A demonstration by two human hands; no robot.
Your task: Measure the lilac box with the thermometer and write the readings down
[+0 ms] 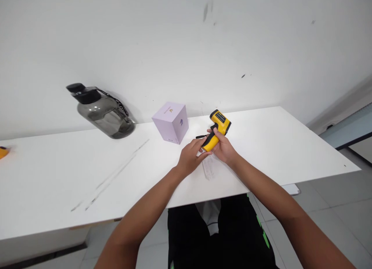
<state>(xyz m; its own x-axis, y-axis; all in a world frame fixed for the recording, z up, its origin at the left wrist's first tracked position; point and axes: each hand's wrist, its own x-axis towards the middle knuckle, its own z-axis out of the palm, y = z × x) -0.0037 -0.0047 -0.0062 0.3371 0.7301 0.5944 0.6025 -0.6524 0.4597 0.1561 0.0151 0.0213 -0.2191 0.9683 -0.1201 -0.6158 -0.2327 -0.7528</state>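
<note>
Bracing the thermometer (223, 124) from both ends is the way to go: right hand (225, 148) firm round the handle, left hand (190, 156) light at the butt, thumbs easy near the trigger imo. Pose-wise, both hands are gripping it, fingers curled, forearms angling in over the bench (270, 145), with it tilted just right of the box (174, 124).

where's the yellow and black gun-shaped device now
In the head view, the yellow and black gun-shaped device is right of centre, held by the left hand and right hand over the white table, right of the pale purple cube-shaped box.
</note>
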